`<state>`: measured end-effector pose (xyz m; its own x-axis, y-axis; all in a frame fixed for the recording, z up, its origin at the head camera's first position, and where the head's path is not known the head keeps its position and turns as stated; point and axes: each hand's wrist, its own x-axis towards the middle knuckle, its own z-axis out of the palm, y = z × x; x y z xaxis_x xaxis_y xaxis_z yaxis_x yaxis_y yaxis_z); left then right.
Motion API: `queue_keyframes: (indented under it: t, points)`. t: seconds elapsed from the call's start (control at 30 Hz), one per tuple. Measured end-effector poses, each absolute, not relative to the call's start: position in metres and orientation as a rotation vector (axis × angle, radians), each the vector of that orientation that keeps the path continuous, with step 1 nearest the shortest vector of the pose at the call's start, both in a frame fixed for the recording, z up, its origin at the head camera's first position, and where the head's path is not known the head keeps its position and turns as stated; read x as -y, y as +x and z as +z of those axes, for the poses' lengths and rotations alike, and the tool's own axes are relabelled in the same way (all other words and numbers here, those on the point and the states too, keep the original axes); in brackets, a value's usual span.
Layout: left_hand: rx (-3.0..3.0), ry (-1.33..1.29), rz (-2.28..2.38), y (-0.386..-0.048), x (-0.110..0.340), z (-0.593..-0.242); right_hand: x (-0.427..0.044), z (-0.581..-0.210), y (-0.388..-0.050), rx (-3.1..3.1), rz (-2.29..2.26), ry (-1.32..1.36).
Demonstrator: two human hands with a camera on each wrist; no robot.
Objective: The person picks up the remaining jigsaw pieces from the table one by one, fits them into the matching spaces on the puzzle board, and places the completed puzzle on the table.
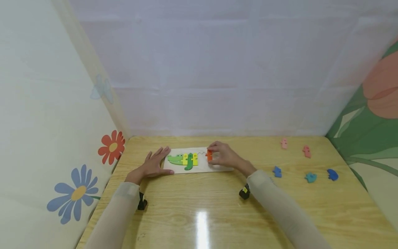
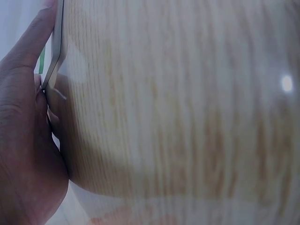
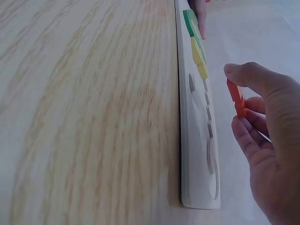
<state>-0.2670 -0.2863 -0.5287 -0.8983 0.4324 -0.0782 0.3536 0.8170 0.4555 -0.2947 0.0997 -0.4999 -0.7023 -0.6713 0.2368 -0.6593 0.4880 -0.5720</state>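
With thumb and fingers of my right hand [image 1: 224, 154] I pinch an orange puzzle piece [image 1: 209, 155], just below the centre of the head view; the right wrist view shows it apart from the white board [image 1: 178, 169]. My left hand [image 1: 153, 164] lies spread at the board's left end, gripping nothing, thumb on its lower edge. On the board sit a green crocodile head [image 1: 175, 159], yellow pieces [image 1: 195, 159] and a green piece [image 1: 189, 164]. Pink [image 1: 306, 151], blue [image 1: 277, 172] and teal pieces [image 1: 310, 177] lie right of centre on the table [image 1: 192, 197].
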Motion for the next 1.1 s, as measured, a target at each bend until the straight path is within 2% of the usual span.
queue_keyframes:
  t: [0.6, 1.1]
  points:
    - [-2.832, 0.670, 0.703, -0.263, 0.286, -0.526, -0.083, -0.500, -0.295, -2.712, -0.959, -1.165]
    - [-2.818, 0.587, 0.635, -0.263, 0.281, -0.521, -0.070, -0.507, -0.296, -2.708, -0.973, -1.191]
